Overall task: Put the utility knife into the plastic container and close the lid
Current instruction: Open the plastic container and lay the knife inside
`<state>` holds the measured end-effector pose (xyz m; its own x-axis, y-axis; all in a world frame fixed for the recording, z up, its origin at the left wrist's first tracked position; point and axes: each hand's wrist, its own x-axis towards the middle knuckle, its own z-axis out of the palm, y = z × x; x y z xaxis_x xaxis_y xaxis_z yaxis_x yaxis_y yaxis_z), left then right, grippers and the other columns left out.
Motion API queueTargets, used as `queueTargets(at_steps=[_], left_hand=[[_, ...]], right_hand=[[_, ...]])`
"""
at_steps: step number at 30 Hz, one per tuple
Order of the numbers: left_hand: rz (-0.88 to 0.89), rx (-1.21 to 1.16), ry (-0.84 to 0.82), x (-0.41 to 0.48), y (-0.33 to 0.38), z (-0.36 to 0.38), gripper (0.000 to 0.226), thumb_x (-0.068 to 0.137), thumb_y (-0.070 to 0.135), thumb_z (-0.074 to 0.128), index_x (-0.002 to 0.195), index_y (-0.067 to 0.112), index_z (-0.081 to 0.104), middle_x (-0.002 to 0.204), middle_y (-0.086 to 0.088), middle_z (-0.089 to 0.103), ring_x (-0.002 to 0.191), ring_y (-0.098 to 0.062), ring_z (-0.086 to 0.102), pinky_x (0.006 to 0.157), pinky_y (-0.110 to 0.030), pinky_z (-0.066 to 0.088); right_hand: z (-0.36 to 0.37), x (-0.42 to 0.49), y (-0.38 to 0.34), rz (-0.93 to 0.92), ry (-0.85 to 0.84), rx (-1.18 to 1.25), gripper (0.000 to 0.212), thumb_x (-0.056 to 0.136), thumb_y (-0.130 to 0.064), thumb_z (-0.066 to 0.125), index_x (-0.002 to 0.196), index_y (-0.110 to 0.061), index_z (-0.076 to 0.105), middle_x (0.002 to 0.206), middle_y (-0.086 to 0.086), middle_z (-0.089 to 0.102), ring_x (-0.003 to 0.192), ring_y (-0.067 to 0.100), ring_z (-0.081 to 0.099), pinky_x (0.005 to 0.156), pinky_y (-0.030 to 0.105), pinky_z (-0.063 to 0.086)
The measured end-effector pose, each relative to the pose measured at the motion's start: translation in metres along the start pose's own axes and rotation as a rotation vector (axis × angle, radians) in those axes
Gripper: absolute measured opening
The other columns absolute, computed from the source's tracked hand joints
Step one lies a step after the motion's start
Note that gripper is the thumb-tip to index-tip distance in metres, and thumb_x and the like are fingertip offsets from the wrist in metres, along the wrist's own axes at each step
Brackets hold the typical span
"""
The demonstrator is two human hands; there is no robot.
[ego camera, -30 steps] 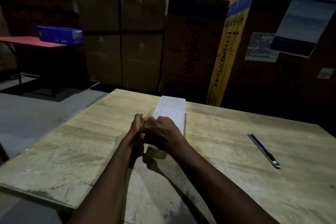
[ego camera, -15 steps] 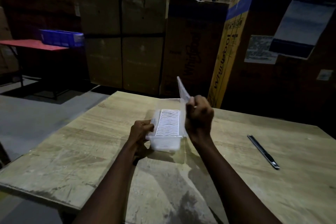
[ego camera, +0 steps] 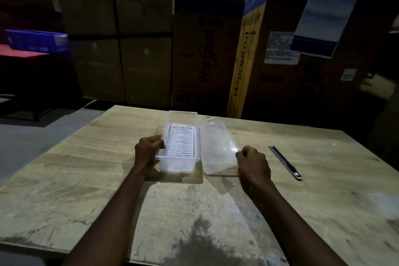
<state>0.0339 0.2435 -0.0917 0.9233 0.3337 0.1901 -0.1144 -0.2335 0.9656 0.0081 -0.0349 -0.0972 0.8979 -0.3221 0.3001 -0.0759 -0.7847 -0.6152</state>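
A clear plastic container [ego camera: 178, 163] stands open on the wooden table [ego camera: 323, 201], with a white slotted tray inside it. Its clear lid [ego camera: 217, 149] lies flat on the table just to the container's right. My left hand [ego camera: 148, 150] grips the container's left rim. My right hand [ego camera: 253, 163] is curled at the lid's near right edge, fingertips on it. The dark, slim utility knife [ego camera: 285, 162] lies on the table to the right of my right hand, apart from it.
Tall cardboard appliance boxes [ego camera: 194, 49] stand close behind the table's far edge. A blue crate [ego camera: 36, 41] sits on a red table at the far left. Grey floor lies to the left of the table.
The container was shut under both hands. My right hand lifted the lid up, then swung it over and laid it flat to the container's right. My left hand stayed on the container.
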Motion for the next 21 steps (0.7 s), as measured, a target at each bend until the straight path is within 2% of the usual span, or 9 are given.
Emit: queueTargets(at_steps=[2, 5, 9, 11, 13, 16, 18, 19, 21], left_hand=[[0.006, 0.000, 0.002, 0.001, 0.000, 0.002, 0.043, 0.056, 0.021, 0.052, 0.083, -0.003, 0.073, 0.101, -0.018, 0.072, 0.090, -0.019, 0.061, 0.076, -0.037, 0.043], [0.014, -0.001, 0.013, 0.002, -0.001, 0.004, 0.034, 0.056, 0.022, 0.053, 0.073, 0.002, 0.074, 0.092, -0.015, 0.072, 0.085, -0.017, 0.059, 0.074, -0.038, 0.044], [0.004, -0.019, 0.017, 0.004, -0.004, 0.009, 0.021, 0.054, 0.022, 0.053, 0.061, 0.018, 0.073, 0.071, -0.005, 0.073, 0.081, -0.022, 0.061, 0.068, -0.035, 0.040], [0.042, 0.017, -0.012, 0.006, -0.007, 0.012, 0.032, 0.055, 0.023, 0.052, 0.071, 0.007, 0.073, 0.088, -0.013, 0.075, 0.085, -0.022, 0.061, 0.069, -0.035, 0.038], [0.072, 0.051, 0.008, 0.007, -0.009, 0.008, 0.038, 0.056, 0.024, 0.051, 0.078, 0.003, 0.073, 0.098, -0.020, 0.073, 0.086, -0.020, 0.059, 0.072, -0.036, 0.037], [0.051, 0.003, 0.064, 0.006, -0.008, 0.006, 0.040, 0.056, 0.024, 0.053, 0.083, 0.004, 0.074, 0.092, -0.020, 0.074, 0.082, -0.020, 0.057, 0.077, -0.044, 0.043], [0.041, -0.003, 0.055, 0.005, -0.006, 0.008, 0.036, 0.055, 0.024, 0.053, 0.079, 0.007, 0.073, 0.068, -0.001, 0.075, 0.080, -0.021, 0.056, 0.076, -0.042, 0.042], [0.039, 0.006, 0.043, 0.004, -0.005, 0.010, 0.032, 0.055, 0.024, 0.052, 0.076, 0.010, 0.072, 0.052, 0.017, 0.069, 0.079, -0.021, 0.056, 0.073, -0.040, 0.041], [0.050, 0.023, 0.018, 0.003, -0.005, 0.011, 0.028, 0.055, 0.024, 0.051, 0.073, 0.012, 0.070, 0.039, 0.033, 0.055, 0.080, -0.021, 0.055, 0.065, -0.033, 0.038]], right_hand=[[0.000, 0.000, 0.007, -0.070, -0.036, -0.207, 0.027, 0.089, -0.035, 0.049, 0.074, -0.016, 0.061, 0.068, 0.002, 0.060, 0.062, 0.023, 0.056, 0.056, 0.029, 0.042], [-0.001, 0.004, 0.007, -0.158, -0.124, -0.411, 0.026, 0.088, -0.035, 0.050, 0.081, -0.014, 0.064, 0.073, 0.002, 0.054, 0.069, 0.026, 0.056, 0.059, 0.029, 0.039], [-0.005, 0.011, 0.010, -0.196, -0.189, -0.436, 0.024, 0.084, -0.036, 0.054, 0.078, -0.012, 0.058, 0.076, 0.004, 0.053, 0.082, 0.031, 0.064, 0.061, 0.031, 0.038], [-0.012, 0.019, 0.012, -0.177, -0.141, -0.405, 0.026, 0.085, -0.039, 0.054, 0.082, -0.014, 0.060, 0.082, 0.006, 0.061, 0.085, 0.032, 0.064, 0.063, 0.032, 0.041], [-0.023, 0.033, 0.014, -0.144, -0.056, -0.393, 0.027, 0.086, -0.039, 0.056, 0.093, -0.014, 0.063, 0.096, 0.011, 0.067, 0.091, 0.033, 0.065, 0.067, 0.033, 0.043], [-0.045, 0.055, 0.025, 0.003, -0.010, -0.428, 0.030, 0.086, -0.034, 0.061, 0.107, -0.013, 0.063, 0.115, 0.014, 0.060, 0.106, 0.036, 0.059, 0.079, 0.035, 0.046], [-0.056, 0.064, 0.042, 0.109, -0.030, -0.466, 0.033, 0.088, -0.034, 0.062, 0.113, -0.012, 0.062, 0.121, 0.015, 0.054, 0.110, 0.037, 0.053, 0.085, 0.038, 0.046], [-0.059, 0.067, 0.051, 0.155, -0.054, -0.478, 0.034, 0.089, -0.035, 0.063, 0.115, -0.012, 0.062, 0.122, 0.016, 0.053, 0.111, 0.037, 0.051, 0.086, 0.039, 0.046], [-0.062, 0.067, 0.066, 0.215, -0.105, -0.507, 0.039, 0.089, -0.038, 0.063, 0.118, -0.012, 0.061, 0.121, 0.017, 0.052, 0.110, 0.036, 0.051, 0.086, 0.040, 0.046]])
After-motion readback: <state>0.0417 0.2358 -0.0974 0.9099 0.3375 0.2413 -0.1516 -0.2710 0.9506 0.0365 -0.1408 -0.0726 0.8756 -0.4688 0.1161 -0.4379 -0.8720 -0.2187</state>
